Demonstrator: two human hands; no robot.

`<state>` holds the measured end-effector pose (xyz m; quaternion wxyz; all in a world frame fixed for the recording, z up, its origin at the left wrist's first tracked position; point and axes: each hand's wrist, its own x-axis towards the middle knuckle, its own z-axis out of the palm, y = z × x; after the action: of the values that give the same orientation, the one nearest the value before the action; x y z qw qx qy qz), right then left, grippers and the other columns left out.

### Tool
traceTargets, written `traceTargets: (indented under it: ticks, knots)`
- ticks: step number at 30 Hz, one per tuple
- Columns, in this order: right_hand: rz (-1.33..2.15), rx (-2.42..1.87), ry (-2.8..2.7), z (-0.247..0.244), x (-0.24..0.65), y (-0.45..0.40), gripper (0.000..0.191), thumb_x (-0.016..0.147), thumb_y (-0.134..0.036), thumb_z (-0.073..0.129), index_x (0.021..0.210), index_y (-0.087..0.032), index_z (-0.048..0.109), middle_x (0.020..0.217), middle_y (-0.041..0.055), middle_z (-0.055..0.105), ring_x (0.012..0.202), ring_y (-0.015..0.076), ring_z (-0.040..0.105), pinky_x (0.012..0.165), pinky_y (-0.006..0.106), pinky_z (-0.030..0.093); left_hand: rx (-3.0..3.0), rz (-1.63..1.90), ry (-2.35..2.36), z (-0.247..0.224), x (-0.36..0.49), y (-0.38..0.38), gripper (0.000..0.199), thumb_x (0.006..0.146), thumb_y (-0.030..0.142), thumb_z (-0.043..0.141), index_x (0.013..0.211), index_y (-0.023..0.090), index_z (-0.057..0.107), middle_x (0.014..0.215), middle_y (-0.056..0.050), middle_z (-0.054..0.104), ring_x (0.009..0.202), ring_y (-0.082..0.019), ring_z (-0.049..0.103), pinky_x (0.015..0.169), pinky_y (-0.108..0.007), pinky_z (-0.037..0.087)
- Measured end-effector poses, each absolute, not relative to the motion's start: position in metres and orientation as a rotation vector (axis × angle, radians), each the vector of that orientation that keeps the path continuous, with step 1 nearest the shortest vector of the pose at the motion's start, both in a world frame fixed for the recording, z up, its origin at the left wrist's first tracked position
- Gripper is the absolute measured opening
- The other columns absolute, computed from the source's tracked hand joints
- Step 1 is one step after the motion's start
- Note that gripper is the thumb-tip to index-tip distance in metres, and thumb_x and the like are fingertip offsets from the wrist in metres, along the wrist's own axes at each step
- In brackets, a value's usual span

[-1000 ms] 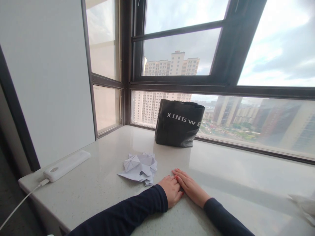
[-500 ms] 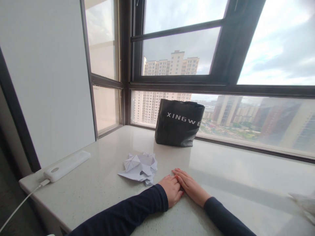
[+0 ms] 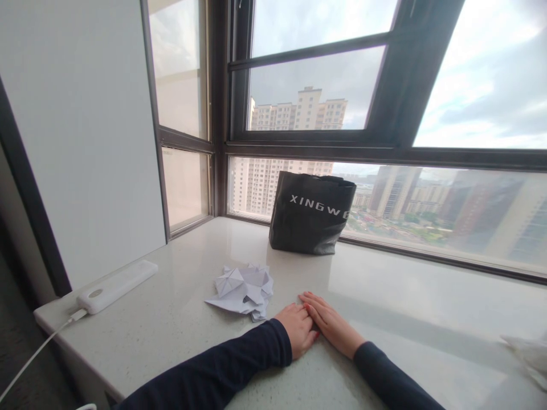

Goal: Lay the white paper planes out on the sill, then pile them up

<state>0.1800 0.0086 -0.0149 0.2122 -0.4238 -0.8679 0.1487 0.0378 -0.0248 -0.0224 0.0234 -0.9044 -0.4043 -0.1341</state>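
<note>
On the pale stone surface (image 3: 179, 347), my left hand (image 3: 296, 330) rests palm down, its fingers partly covered. My right hand (image 3: 332, 323) lies flat with fingers stretched out, its fingertips touching and overlapping those of the left. Neither hand shows anything in it. Just beyond the left hand sits a loose pile of folded white paper (image 3: 241, 289) with creased, pointed shapes; the hands do not touch it. Farther back, a black bag (image 3: 310, 219) with white lettering stands upright against the window side.
At the left edge lies a white power bank (image 3: 119, 286) with a white cable (image 3: 38, 350) plugged into its near end. A pale wrinkled item (image 3: 527, 354) is cut off at the right edge. Dark window frames (image 3: 325, 149) border the back of the surface.
</note>
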Motion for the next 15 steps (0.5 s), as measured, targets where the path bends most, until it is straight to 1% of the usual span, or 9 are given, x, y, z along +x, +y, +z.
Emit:
traceTargets:
  ticks: [11, 15]
  knots:
    - [0.399, -1.177, -2.420, -0.0175, 0.1811, 0.0107, 0.049, 0.085, -0.039, 0.021, 0.114, -0.011, 0.050, 0.122, 0.0108, 0.047, 0.118, 0.0187, 0.035, 0.100, 0.038, 0.025, -2.815, -0.430, -1.254, -0.0219, 0.0377, -0.0237, 0.040, 0.083, 0.032, 0.036, 0.112, 0.006, 0.044, 0.116, -0.015, 0.049, 0.110, -0.024, 0.039, 0.094, -0.037, 0.029]
    - [0.410, -1.169, -2.392, -0.0178, 0.1807, 0.0107, 0.048, 0.085, -0.039, 0.022, 0.113, -0.013, 0.051, 0.121, 0.0106, 0.048, 0.117, 0.0190, 0.036, 0.100, 0.039, 0.027, -2.806, -0.427, -1.242, -0.0202, 0.0382, -0.0249, 0.041, 0.083, 0.032, 0.035, 0.113, 0.006, 0.043, 0.116, -0.016, 0.048, 0.110, -0.024, 0.039, 0.093, -0.038, 0.030]
